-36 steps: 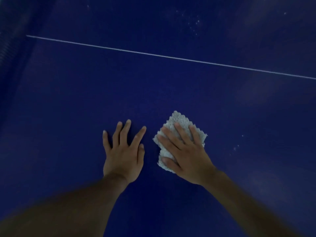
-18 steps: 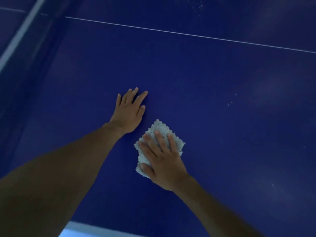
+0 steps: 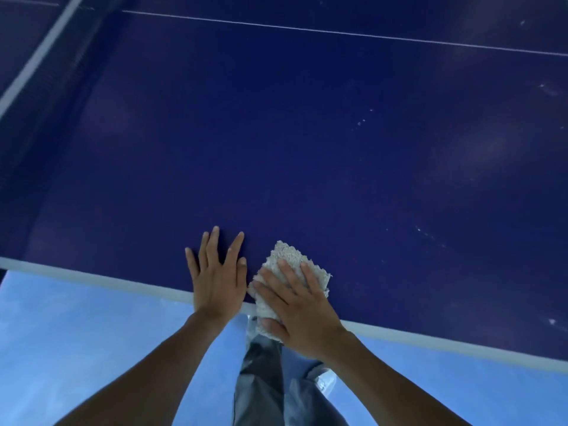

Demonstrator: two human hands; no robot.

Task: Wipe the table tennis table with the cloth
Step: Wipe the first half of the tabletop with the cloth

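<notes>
The dark blue table tennis table [image 3: 307, 149] fills most of the view. A folded grey-white cloth [image 3: 287, 258] lies at its near white edge, part of it hanging over the edge. My right hand [image 3: 296, 305] presses flat on the cloth with straight, spread fingers. My left hand [image 3: 218, 278] rests flat on the bare table just left of the cloth, fingers straight and spread.
The table's near white edge line [image 3: 92, 276] runs across the lower view. A thin white centre line [image 3: 338, 32] crosses the far part. The net's white band [image 3: 37, 59] stands at the far left. White specks [image 3: 361, 121] dot the right side. Light blue floor [image 3: 76, 348] and my legs lie below.
Both hands and the cloth have slid back toward me, from the middle of the table to its near edge. The floor and my legs have come into view.
</notes>
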